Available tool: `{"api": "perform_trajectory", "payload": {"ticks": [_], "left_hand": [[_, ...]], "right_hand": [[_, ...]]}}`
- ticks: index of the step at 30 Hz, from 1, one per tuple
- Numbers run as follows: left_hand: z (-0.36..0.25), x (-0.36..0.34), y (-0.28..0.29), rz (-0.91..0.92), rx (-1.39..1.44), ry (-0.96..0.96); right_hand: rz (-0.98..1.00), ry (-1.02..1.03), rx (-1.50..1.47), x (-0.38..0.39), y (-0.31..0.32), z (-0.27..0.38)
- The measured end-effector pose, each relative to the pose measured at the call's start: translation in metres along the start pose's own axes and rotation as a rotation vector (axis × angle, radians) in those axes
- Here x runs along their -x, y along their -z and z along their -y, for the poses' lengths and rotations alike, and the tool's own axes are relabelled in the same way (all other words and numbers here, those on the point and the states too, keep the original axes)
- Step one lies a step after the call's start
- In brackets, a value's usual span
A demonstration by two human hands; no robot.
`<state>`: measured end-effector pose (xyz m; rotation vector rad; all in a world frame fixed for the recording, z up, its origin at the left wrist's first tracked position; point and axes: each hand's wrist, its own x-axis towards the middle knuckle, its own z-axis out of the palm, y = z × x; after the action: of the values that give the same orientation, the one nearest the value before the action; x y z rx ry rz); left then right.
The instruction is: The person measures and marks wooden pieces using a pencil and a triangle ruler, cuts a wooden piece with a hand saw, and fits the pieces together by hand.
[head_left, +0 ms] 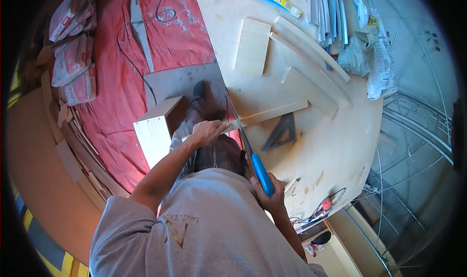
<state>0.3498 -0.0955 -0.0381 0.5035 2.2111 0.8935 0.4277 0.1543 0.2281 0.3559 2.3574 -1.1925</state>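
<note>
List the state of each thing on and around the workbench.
Left hand: pressing the wood strip flat on the bench.
Right hand: gripping the blue-handled saw, blade across the strip.
Set square: lying flat, untouched.
Wood panel: lying flat, untouched.

One hand saw (245, 143), one set square (282, 132), two hands.

A big pale wooden board (335, 146) serves as the table top. On it lie a flat square piece of wood (253, 45), two long curved strips (311, 46), a long thin slat (272, 113) that sticks out over the edge, a dark triangle ruler (282, 132) and a white plastic bag (372, 53).
</note>
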Motion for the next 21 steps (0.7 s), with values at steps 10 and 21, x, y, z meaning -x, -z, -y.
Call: {"api": "perform_trajectory", "payload": {"ticks": [10, 21], "left_hand": [[0.006, -0.003, -0.005, 0.072, -0.112, -0.08], [0.011, -0.011, -0.028, 0.111, -0.031, 0.249]], "right_hand": [[0.028, 0.014, -0.042, 0.001, -0.008, 0.001], [0.045, 0.002, 0.006, 0.007, -0.01, 0.014]]}}
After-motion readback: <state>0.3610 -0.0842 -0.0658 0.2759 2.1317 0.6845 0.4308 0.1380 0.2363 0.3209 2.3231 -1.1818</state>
